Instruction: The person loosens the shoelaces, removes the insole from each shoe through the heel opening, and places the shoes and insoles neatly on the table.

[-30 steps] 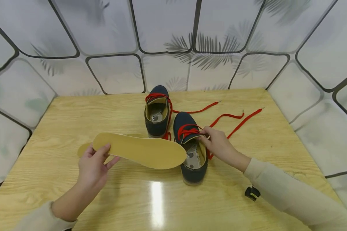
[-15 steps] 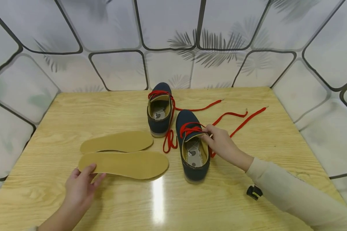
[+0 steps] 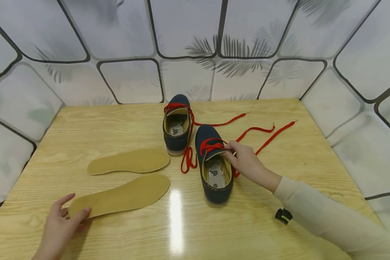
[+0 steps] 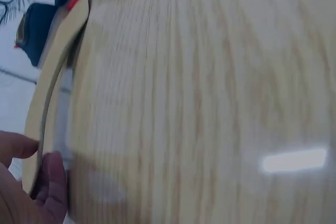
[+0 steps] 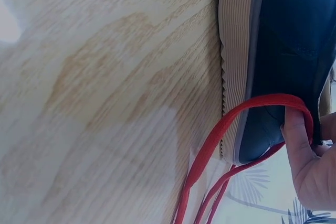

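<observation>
My left hand (image 3: 60, 224) pinches the narrow end of a tan insole (image 3: 123, 196) between thumb and fingers. That insole lies slanted, low over the table, its wide end pointing at the shoes; in the left wrist view the insole (image 4: 48, 87) shows edge-on. A second insole (image 3: 130, 161) lies just beyond it. My right hand (image 3: 248, 164) grips the right side of the opening of the nearer navy shoe (image 3: 218, 195), beside its red laces. In the right wrist view a red lace (image 5: 231, 116) loops over the fingers, and the shoe (image 5: 289, 35) shows its ribbed sole.
The other navy shoe (image 3: 178, 142) stands farther back, left of the gripped one. Loose red laces (image 3: 269, 142) trail right across the wooden table (image 3: 273, 238). A small black object (image 3: 283, 216) is by the right sleeve. Patterned white fabric (image 3: 130, 81) walls enclose the table.
My left hand has drawn the insole down and left, away from the gripped shoe and apart from the second insole. The right hand keeps its grip on the shoe.
</observation>
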Available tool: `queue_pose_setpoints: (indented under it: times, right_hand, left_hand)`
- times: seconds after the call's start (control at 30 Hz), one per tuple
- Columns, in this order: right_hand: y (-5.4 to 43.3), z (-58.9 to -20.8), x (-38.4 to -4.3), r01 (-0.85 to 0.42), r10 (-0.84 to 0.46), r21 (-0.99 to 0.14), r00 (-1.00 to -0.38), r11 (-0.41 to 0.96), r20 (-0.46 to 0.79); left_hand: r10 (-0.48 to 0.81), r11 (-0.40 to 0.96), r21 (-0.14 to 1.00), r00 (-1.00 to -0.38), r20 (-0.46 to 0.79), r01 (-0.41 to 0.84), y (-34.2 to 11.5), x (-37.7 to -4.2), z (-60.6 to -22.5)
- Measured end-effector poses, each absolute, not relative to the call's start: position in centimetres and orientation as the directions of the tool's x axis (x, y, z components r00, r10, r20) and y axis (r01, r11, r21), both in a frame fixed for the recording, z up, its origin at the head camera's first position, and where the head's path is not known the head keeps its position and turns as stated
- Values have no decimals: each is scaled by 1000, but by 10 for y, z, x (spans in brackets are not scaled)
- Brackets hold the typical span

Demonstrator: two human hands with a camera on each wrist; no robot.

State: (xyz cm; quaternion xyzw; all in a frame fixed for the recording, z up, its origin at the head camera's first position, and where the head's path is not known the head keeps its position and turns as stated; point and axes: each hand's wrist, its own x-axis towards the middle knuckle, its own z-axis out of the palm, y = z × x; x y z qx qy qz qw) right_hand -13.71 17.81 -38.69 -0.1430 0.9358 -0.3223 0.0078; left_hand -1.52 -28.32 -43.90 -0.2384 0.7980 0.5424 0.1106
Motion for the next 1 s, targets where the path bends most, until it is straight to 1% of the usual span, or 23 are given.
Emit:
queue_pose_setpoints:
  times: [0.1,0.13,0.2,0.3,0.37,0.43,0.57,0.7,0.87,1.0]
  right_hand:
    - [178,-387,-137,-252,-267,-615,-961,747,70]
    - [178,-388,-137,-252,-266,-619,-961,744,71]
    - [178,-388,-137,-250,-265,-626,-962,738,71]
    - [177,-388,-138,-255,-272,-631,-960,733,73]
    - [177,-389,-137,-253,-272,-630,-960,734,69]
    - [177,-388,-137,-253,-270,-626,-960,738,70]
    - [179,-387,-136,-258,-267,-618,-960,743,79]
    - [180,-388,-136,-268,-274,-619,-958,738,88]
    - [179,-391,-135,-244,-239,-648,-966,721,97]
    - [177,-390,-136,-255,-229,-631,-965,733,124]
  left_hand:
    - [-234,577,694,-901,-364,-430,-291,-18,-438]
    - [-231,637,659,-915,-330,-399,-293,-19,-438]
    - [-206,734,596,-943,-263,-326,-298,-22,-440]
    - [-160,829,518,-977,-138,-209,-302,-27,-441]
    - [-125,857,491,-988,-96,-156,-302,-29,-441]
    - [-100,872,473,-992,-79,-125,-301,-33,-439]
    - [-81,891,444,-995,-63,-100,-294,-41,-438]
    - [-91,892,432,-990,-112,-131,-291,-47,-436]
    - [-106,874,452,-978,-178,-177,-292,-52,-436]
    - [-114,863,465,-972,-204,-199,-293,-55,-437]
